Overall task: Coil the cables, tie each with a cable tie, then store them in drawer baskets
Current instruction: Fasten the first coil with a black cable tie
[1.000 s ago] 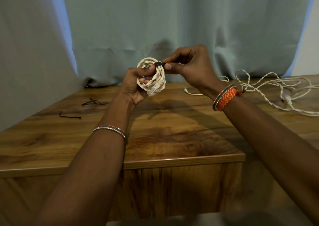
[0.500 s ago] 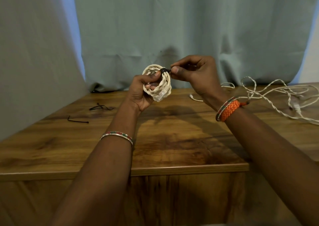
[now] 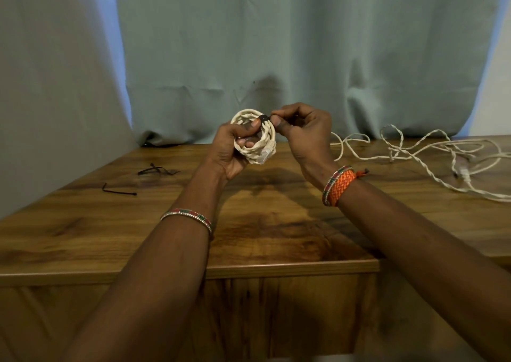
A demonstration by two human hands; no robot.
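Observation:
A cream twisted cable wound into a small coil [image 3: 258, 143] is held above the wooden table [image 3: 262, 223]. My left hand [image 3: 231, 151] grips the coil, with fingers through its middle and the thumb on top. A black cable tie [image 3: 263, 118] wraps the coil's top strand. My right hand [image 3: 301, 132] pinches the tie's end between thumb and forefinger, right beside the coil.
Loose cream cables [image 3: 431, 154] lie tangled on the table at the right. Two spare black cable ties lie at the left: a bent one [image 3: 119, 191] and a knotted bunch [image 3: 157, 170]. A grey-green curtain [image 3: 276, 57] hangs behind the table.
The view has tilted up, so hands and table sit lower in frame. Both hands keep their hold on the coil and tie, with the right fingers pinched closer at the tie.

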